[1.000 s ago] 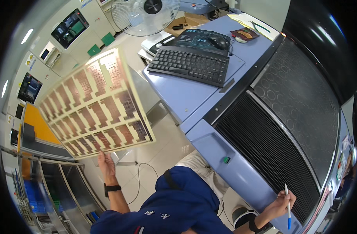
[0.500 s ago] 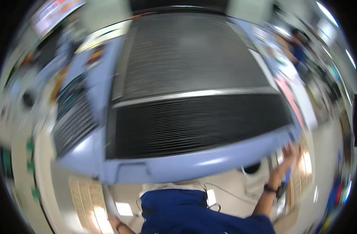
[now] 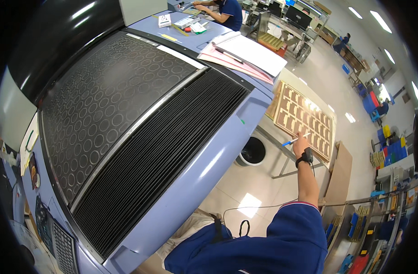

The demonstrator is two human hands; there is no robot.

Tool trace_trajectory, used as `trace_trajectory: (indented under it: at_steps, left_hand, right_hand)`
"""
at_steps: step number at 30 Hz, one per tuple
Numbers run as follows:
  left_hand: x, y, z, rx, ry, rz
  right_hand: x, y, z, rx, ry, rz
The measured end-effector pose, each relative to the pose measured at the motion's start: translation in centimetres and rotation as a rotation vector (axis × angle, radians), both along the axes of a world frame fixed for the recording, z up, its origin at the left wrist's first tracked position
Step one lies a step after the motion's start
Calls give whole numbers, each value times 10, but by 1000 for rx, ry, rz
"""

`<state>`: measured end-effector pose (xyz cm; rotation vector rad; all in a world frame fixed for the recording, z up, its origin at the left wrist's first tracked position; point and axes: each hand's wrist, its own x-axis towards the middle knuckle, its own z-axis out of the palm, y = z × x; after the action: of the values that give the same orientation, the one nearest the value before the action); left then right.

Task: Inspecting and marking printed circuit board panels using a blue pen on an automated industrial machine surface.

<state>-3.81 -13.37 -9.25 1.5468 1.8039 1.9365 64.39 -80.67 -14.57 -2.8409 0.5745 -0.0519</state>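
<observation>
My right hand (image 3: 301,144) reaches out to the right with a blue-and-white pen (image 3: 289,142) held crosswise in it. The fingertips are at the near edge of a flat tan panel (image 3: 305,114) with rows of brown blocks, on top of a stack on a stand. Whether they also grip the panel I cannot make out. A dark band with a device (image 3: 305,157) is on my right wrist. My left hand is out of view.
To the left is a large blue-grey machine (image 3: 204,169) with a black ribbed belt (image 3: 163,160) and a dark circle-patterned bed (image 3: 103,91). A clipboard (image 3: 254,52) lies on its corner. Below stands a bin (image 3: 253,150). A co-worker (image 3: 229,13) sits beyond; shelving (image 3: 364,228) is at lower right.
The view has swung to the right and sharpened. My right hand has gone from beside the machine's right corner to the stacked panels. My left hand has left the picture.
</observation>
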Motion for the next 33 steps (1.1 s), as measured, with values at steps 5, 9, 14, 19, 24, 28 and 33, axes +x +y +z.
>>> trace_trajectory:
  at_steps: [5, 9, 14, 19, 24, 28, 33]
  left_hand:
    - [40, 12, 38, 66, 115, -176]
    - [76, 13, 59, 123, 193, -298]
    - [130, 7, 87, 11, 321, -452]
    - [144, 3, 99, -37, 388, -463]
    - [150, 11, 100, -85, 405, -506]
    - [150, 12, 100, -96, 405, -514]
    - [161, 4, 105, -185, 355, -458]
  right_hand:
    - [-67, 53, -23, -395, -341, 172]
    - [-100, 98, -47, 221, -836, -310]
    - [-59, 6, -33, 2066, -892, -638]
    - [-77, 55, 73, 1630, -1210, -347]
    - [-160, 103, 160, 1601, -1289, -9]
    - [-174, 175, 209, 1698, -1256, 341]
    - [-167, 247, 240, 1786, -1140, 686]
